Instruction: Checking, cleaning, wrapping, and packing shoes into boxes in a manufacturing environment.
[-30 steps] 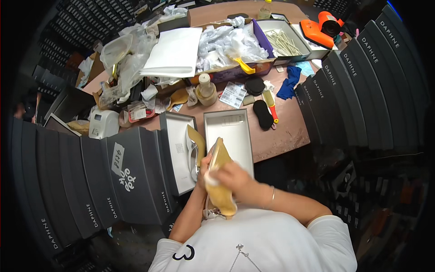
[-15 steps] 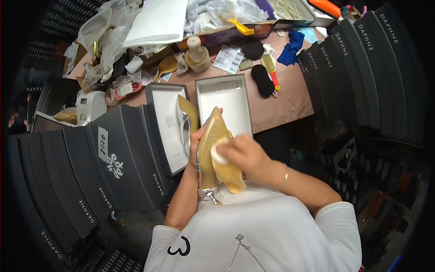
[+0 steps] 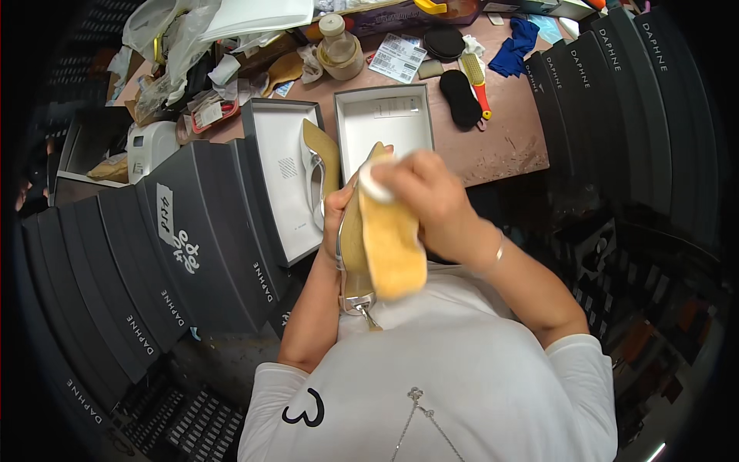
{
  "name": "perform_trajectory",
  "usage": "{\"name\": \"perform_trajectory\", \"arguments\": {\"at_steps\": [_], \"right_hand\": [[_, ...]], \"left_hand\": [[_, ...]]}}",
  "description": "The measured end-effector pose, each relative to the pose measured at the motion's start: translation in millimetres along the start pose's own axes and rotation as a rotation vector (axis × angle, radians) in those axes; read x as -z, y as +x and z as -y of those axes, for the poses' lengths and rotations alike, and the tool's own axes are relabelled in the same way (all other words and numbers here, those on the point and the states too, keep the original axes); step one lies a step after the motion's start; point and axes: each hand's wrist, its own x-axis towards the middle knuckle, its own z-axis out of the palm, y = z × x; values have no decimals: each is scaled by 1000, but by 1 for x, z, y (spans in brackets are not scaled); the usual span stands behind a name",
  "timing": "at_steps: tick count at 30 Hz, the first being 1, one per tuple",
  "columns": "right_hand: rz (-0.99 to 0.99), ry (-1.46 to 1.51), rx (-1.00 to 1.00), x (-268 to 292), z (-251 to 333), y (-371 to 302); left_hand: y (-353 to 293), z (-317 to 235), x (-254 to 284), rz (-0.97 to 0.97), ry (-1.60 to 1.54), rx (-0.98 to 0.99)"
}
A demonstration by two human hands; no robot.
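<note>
While the left hand (image 3: 332, 223) was wrapped around a high-heeled shoe (image 3: 354, 246), its thumb against the shoe's left side, the right hand (image 3: 440, 200) was closed, slightly blurred, on a yellow cloth (image 3: 396, 254). The held shoe was in front of the person's white shirt (image 3: 462, 369), tan sole upward, pointed toe away from the body and silvery heel toward it. The cloth hung from the right fingers over the shoe's right side, covering part of the sole; a white patch (image 3: 375, 183) showed at the fingertips, and whether it belonged to the cloth could not be told.

Just beyond the left hand, a second shoe (image 3: 327, 158) lay on its side in a white-lined box lid (image 3: 285, 200). Beside that, an open box (image 3: 385, 127) rested on the surface (image 3: 512, 150), partly behind the held shoe's toe.
</note>
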Motion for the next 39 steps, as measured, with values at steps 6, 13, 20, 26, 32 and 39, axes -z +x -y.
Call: {"name": "perform_trajectory", "arguments": {"at_steps": [6, 13, 20, 26, 32, 39], "right_hand": [[-65, 80, -72, 1, -21, 14], [71, -41, 134, -7, 11, -3], [42, 69, 164, -11, 30, -9], [84, 71, 115, -11, 33, -7], [-81, 83, -202, 7, -49, 9], [-56, 97, -352, 32, -17, -15]], "left_hand": [[-3, 7, 41, 196, 37, 64], [-4, 10, 26, 58, 135, -122], [-8, 1, 27, 183, 226, -72], [-7, -1, 11, 65, 102, -131], [-16, -1, 4, 17, -33, -73], [0, -13, 37, 146, -24, -67]]}}
